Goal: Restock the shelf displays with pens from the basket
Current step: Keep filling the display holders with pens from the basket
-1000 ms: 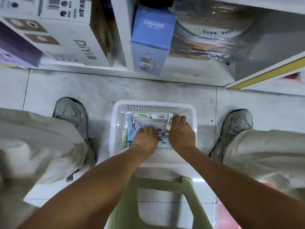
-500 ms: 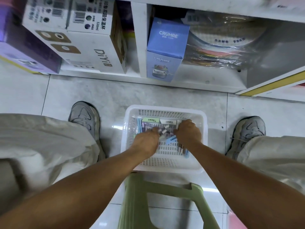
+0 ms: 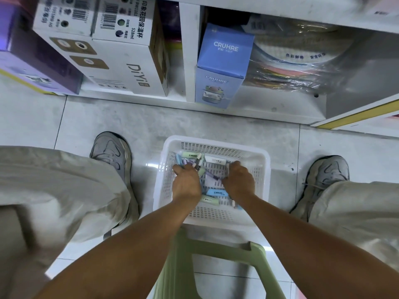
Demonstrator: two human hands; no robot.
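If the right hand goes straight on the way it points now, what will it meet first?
Probably the white pen box just ahead of the right hand, then the basket's far wall; depth is unclear.

Both hands reach into the white basket (image 3: 212,145) on the floor. The left hand (image 3: 186,184) and right hand (image 3: 239,182) rest among pens (image 3: 212,180).

White perforated basket (image 3: 216,214) with pastel green, blue, lilac and white pens (image 3: 212,180); pale green stool (image 3: 218,266); grey shoes (image 3: 111,151); blue box (image 3: 224,65); beige trousers (image 3: 56,190).
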